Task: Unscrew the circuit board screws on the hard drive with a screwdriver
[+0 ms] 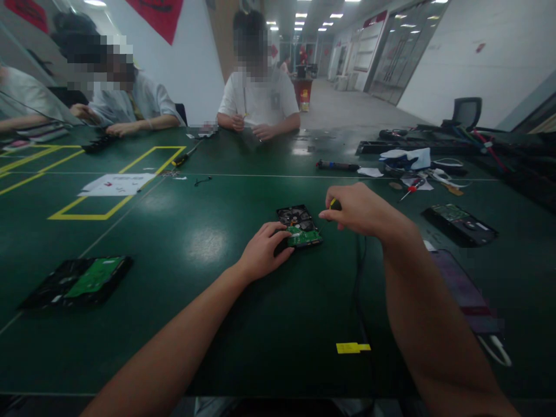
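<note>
A hard drive [299,223] lies on the green table with its green circuit board facing up. Along its left and near edge, my left hand [267,249] grips it between thumb and fingers. My right hand [354,211] is closed around the yellow-and-black handle of a screwdriver [335,205], just right of the drive. The screwdriver's shaft is thin and blurred, so I cannot tell whether its tip touches the drive.
Two more hard drives lie at the left [82,281] and the right [460,225]. Beyond my right forearm is a phone [463,289] with a white cable. A red screwdriver [412,188], a dark cable [358,284] and a paper sheet [117,184] are around. Co-workers sit opposite.
</note>
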Demonstrator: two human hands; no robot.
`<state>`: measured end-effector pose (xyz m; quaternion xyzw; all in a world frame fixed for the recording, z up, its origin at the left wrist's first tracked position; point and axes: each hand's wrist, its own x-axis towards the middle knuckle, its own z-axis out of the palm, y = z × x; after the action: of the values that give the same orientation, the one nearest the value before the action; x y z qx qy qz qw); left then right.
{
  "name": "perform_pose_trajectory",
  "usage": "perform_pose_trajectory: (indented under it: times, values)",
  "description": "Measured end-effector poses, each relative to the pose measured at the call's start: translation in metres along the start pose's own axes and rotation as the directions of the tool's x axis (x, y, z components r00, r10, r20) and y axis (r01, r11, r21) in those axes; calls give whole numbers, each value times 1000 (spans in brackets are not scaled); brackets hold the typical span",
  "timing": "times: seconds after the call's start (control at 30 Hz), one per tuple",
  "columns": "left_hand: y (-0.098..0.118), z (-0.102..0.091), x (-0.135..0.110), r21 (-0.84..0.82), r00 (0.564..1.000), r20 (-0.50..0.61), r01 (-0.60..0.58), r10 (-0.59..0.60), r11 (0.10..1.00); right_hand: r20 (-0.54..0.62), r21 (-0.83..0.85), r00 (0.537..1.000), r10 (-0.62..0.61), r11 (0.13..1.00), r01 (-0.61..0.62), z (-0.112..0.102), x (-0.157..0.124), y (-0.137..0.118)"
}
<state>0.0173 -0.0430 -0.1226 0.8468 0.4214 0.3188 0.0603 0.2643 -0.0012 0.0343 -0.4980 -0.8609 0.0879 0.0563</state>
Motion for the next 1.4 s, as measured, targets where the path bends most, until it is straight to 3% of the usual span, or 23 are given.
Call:
perform_pose_trajectory:
  times: [0.33,0.67,0.8,0.9,1.07,1.4]
  values:
    - [0,0,-1,12,1000,4,-1,1,1000,43,-72,999,0,997,3,-1,-3,10]
    - [1,0,-1,8,1000,1,-8,8,1000,-35,-164,997,-62,985,55,-3,-2,1]
    - [2,-1,0,6,1000,1,-6,6,1000,-34,-183,999,-24,983,17,-3,-2,-1]
    - [2,-2,0,2,1000,0,-13,13,1000,-34,-173,999,-3,985,-3,-1,-1,0]
    - [2,-1,0,0,1000,-6,-1,1,1000,-11,-120,997,-78,990,76,3,0,8]
    - [1,0,0,0,1000,-10,-12,11,1000,-24,-142,999,-29,990,26,1,0,4]
